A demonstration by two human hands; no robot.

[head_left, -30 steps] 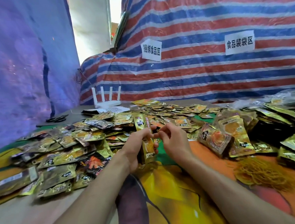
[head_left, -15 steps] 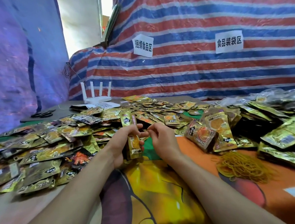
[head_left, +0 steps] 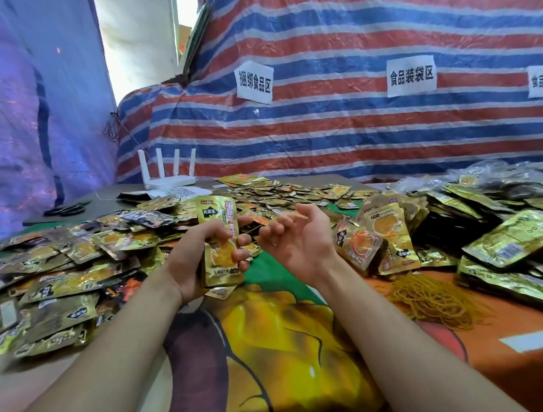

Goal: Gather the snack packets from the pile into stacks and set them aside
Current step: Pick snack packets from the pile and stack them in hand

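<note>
- The left hand (head_left: 199, 261) grips a stack of packets (head_left: 219, 240) upright, near the middle of the scene and just above the table. Its fingers curl round the stack's right edge and the thumb sits behind it.
- The front packet of the stack is shiny gold foil. It has a black badge with pale characters near the top, a red-and-white strip down its right side and an orange-yellow food picture lower down. Its bottom edge carries a dark line of print.
- The right hand (head_left: 299, 239) hovers just right of the stack, apart from it, palm turned up and fingers loosely curled. Whether anything thin lies at its fingertips cannot be told.
- A loose pile (head_left: 71, 256) of the same gold packets, with a few darker ones mixed in, covers the left of the table. It runs on into a flatter scatter (head_left: 279, 195) on the far side.
- Just right of the right hand, a bundle of packets (head_left: 378, 239) leans on its edge, showing orange food pictures.
- Further right lie rows of overlapping gold packets (head_left: 512, 234), some lying face down.
- A heap of yellow rubber bands (head_left: 436, 300) lies near the bundle, on the colourful tablecloth (head_left: 276, 353).
- At the far left of the table stand a white router (head_left: 167, 172) and black scissors (head_left: 65, 209).
- Behind hangs a red, white and blue striped tarp (head_left: 355, 126) bearing paper labels (head_left: 411, 75).
</note>
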